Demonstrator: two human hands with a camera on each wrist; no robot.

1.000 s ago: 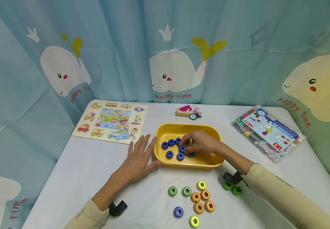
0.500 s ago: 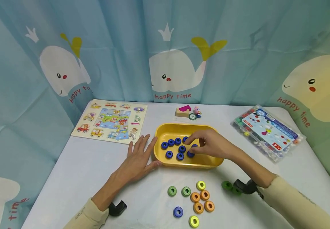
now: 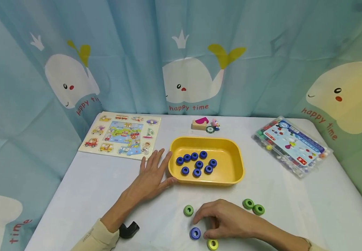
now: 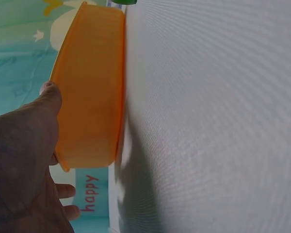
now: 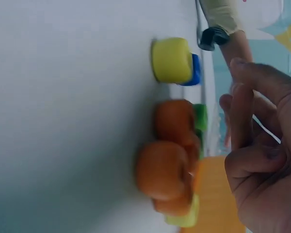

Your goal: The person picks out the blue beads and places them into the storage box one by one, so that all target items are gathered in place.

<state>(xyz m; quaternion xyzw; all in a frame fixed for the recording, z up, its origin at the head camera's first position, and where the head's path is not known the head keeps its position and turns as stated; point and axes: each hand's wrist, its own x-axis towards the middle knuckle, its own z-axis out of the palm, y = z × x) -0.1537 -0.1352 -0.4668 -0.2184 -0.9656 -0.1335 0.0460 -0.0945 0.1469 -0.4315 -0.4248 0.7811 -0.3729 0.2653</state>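
A yellow plastic tray sits mid-table with several blue ring-shaped beads loose on its floor. At its left end rests my left hand, fingers spread and thumb against the wall; the left wrist view shows the thumb tip at the tray's rim. My right hand hovers in front of the tray, thumb and forefinger apart, holding nothing. Right by those fingertips lies a single blue bead. A yellow bead is just below the thumb. Orange beads, hidden under the hand from above, show in the right wrist view.
Green beads lie right of the hand, another green bead to its left. Behind the tray stand a wooden block and a small figurine. A picture puzzle board is back left, a clear bead box back right.
My right hand has let go of a blue bead in the tray, left the tray and come toward the front beads. The left hand stays at the tray's end.
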